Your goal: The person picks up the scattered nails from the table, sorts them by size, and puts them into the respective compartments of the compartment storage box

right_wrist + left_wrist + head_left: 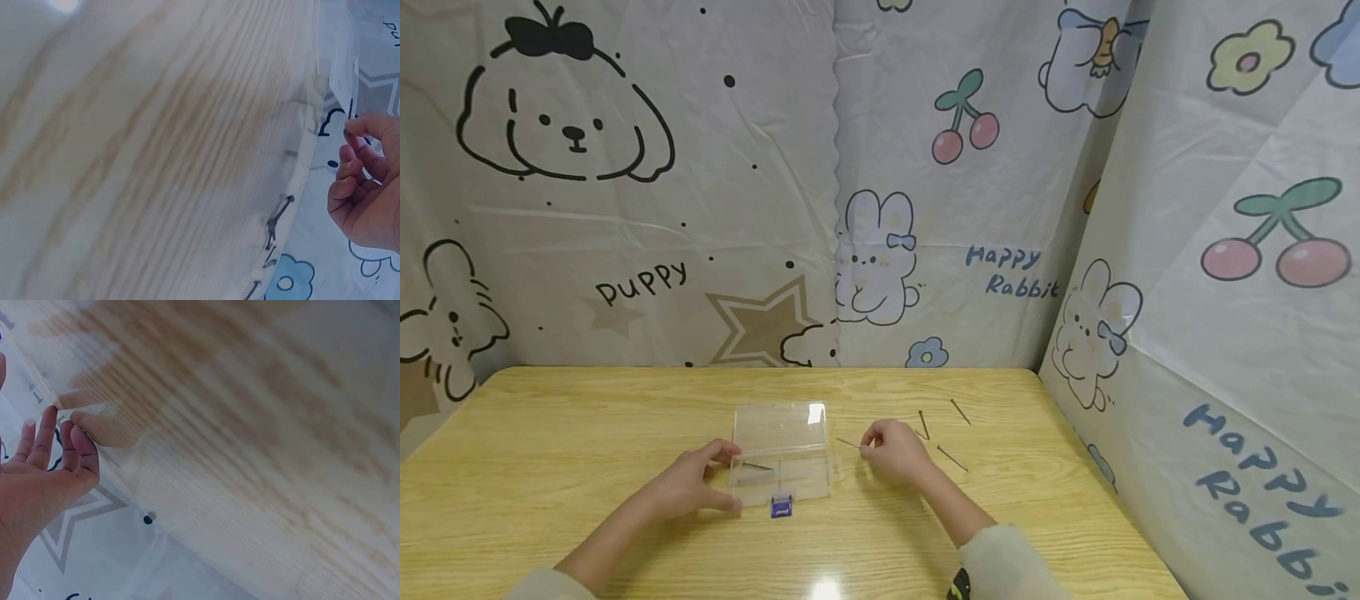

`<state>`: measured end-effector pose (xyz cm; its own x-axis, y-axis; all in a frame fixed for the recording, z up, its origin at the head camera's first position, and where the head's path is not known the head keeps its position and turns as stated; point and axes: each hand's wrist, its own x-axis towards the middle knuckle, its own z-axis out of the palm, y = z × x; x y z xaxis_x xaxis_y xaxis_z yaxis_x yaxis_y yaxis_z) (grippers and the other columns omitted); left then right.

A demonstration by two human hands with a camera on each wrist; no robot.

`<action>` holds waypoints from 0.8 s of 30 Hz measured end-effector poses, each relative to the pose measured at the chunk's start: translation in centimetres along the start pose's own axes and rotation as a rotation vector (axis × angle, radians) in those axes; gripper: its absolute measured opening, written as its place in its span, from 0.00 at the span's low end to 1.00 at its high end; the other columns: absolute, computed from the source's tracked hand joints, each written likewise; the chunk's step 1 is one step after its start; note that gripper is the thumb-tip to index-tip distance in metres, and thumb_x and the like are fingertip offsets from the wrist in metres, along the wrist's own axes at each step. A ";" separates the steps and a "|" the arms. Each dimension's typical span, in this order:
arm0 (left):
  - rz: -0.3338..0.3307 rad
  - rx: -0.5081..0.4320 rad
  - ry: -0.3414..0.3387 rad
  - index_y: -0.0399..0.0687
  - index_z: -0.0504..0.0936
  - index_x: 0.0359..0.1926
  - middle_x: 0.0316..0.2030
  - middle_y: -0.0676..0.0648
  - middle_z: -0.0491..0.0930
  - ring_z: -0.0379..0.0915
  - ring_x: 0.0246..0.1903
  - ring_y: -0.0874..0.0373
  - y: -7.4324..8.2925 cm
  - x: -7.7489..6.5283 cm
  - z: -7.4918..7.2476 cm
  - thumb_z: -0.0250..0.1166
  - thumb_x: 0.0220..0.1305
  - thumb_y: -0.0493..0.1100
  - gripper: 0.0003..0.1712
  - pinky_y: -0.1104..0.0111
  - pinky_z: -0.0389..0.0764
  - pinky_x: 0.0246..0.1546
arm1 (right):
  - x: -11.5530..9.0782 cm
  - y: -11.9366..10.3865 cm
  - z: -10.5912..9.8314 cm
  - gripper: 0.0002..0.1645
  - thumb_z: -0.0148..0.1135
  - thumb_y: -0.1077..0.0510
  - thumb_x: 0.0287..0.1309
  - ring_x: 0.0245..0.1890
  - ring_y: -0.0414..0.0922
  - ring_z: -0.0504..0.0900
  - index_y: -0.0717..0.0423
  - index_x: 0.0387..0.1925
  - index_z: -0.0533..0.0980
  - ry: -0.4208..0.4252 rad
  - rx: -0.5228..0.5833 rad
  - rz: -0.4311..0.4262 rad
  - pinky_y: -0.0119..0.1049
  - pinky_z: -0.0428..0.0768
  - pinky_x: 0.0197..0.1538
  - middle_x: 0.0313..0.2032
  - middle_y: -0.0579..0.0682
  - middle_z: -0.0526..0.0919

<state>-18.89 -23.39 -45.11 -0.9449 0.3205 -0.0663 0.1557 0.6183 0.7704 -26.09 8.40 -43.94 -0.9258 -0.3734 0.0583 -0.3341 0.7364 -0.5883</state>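
A clear plastic box (805, 487) with a blue latch (782, 506) stands with its lid (775, 427) raised at the back. One dark nail (757, 467) lies in its left compartment. My left hand (688, 479) holds the box's left end, thumb at the front corner and fingers farther back; the left wrist view shows these fingers (44, 440) lightly bent. Right of the box, my right hand (895, 450) pinches a thin nail (848, 442) between thumb and fingertips, its free end pointing left towards the box. In the right wrist view, this nail (350, 112) points upward.
Several loose nails (952, 458) lie on the wooden table (587, 450) to the right of my right hand. A printed cloth (760, 208) hangs behind the table, and another cloth side (1187, 350) runs along its right edge.
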 end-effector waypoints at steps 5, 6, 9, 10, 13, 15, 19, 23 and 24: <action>-0.017 0.006 0.011 0.38 0.68 0.58 0.51 0.40 0.74 0.67 0.55 0.41 0.0 0.1 0.1 0.77 0.42 0.50 0.44 0.47 0.70 0.57 | 0.2 -1.0 0.5 0.04 0.61 0.57 0.53 0.18 0.36 0.65 0.52 0.27 0.79 -0.025 0.016 -0.011 0.26 0.65 0.22 0.18 0.41 0.70; -0.017 0.008 0.011 0.38 0.68 0.58 0.51 0.40 0.74 0.67 0.54 0.41 -0.1 0.1 0.1 0.77 0.42 0.50 0.44 0.47 0.70 0.57 | 0.2 -1.2 0.6 0.04 0.61 0.57 0.53 0.18 0.36 0.65 0.52 0.27 0.79 -0.030 0.022 -0.016 0.26 0.65 0.22 0.18 0.41 0.70; -0.023 0.008 0.014 0.38 0.68 0.58 0.51 0.40 0.74 0.67 0.54 0.41 0.0 0.1 0.1 0.77 0.41 0.51 0.44 0.47 0.70 0.57 | 0.4 -1.7 1.0 0.03 0.61 0.58 0.53 0.19 0.36 0.65 0.53 0.27 0.79 -0.043 0.031 -0.037 0.26 0.64 0.22 0.19 0.41 0.70; -0.023 0.007 0.013 0.38 0.68 0.58 0.51 0.40 0.74 0.67 0.54 0.41 -0.1 0.1 0.1 0.77 0.41 0.51 0.44 0.47 0.70 0.57 | 0.4 -1.9 1.1 0.03 0.61 0.58 0.53 0.19 0.36 0.65 0.53 0.27 0.79 -0.047 0.031 -0.045 0.26 0.64 0.22 0.19 0.41 0.70; -0.024 0.000 0.015 0.38 0.68 0.58 0.51 0.41 0.74 0.67 0.55 0.41 -0.1 0.2 0.1 0.77 0.41 0.51 0.45 0.47 0.70 0.57 | 0.6 -2.4 1.4 0.03 0.61 0.59 0.52 0.20 0.36 0.65 0.53 0.27 0.79 -0.057 0.029 -0.061 0.26 0.64 0.23 0.19 0.41 0.70; -0.027 -0.006 0.017 0.38 0.68 0.58 0.52 0.41 0.73 0.67 0.55 0.41 -0.2 0.2 0.1 0.77 0.41 0.52 0.45 0.47 0.70 0.57 | 0.7 -2.7 1.6 0.03 0.61 0.59 0.53 0.20 0.35 0.65 0.52 0.27 0.79 -0.066 0.030 -0.060 0.26 0.64 0.23 0.19 0.40 0.70; -0.026 -0.008 0.019 0.39 0.68 0.58 0.52 0.41 0.73 0.67 0.55 0.41 -0.2 0.1 0.1 0.77 0.41 0.52 0.45 0.47 0.70 0.57 | 0.8 -3.3 1.9 0.03 0.61 0.59 0.52 0.21 0.35 0.65 0.52 0.26 0.79 -0.068 0.020 -0.072 0.26 0.65 0.24 0.19 0.40 0.70; -0.010 0.000 0.018 0.38 0.68 0.58 0.51 0.41 0.74 0.67 0.54 0.42 -0.3 0.1 0.1 0.77 0.41 0.51 0.44 0.48 0.70 0.57 | 1.0 -3.8 2.3 0.03 0.62 0.59 0.51 0.20 0.34 0.65 0.54 0.26 0.79 -0.069 0.009 -0.093 0.25 0.65 0.25 0.19 0.39 0.69; -0.004 0.001 0.016 0.37 0.68 0.57 0.51 0.41 0.74 0.67 0.54 0.42 -0.3 0.1 0.1 0.77 0.42 0.51 0.44 0.48 0.70 0.57 | 1.0 -4.0 2.4 0.03 0.63 0.59 0.50 0.20 0.34 0.65 0.55 0.26 0.79 -0.071 0.010 -0.093 0.25 0.65 0.24 0.19 0.39 0.69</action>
<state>-18.96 -23.45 -45.38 -0.9500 0.3065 -0.0593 0.1520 0.6201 0.7696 -25.25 3.72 -43.49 -0.8760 -0.4791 0.0554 -0.4154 0.6912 -0.5913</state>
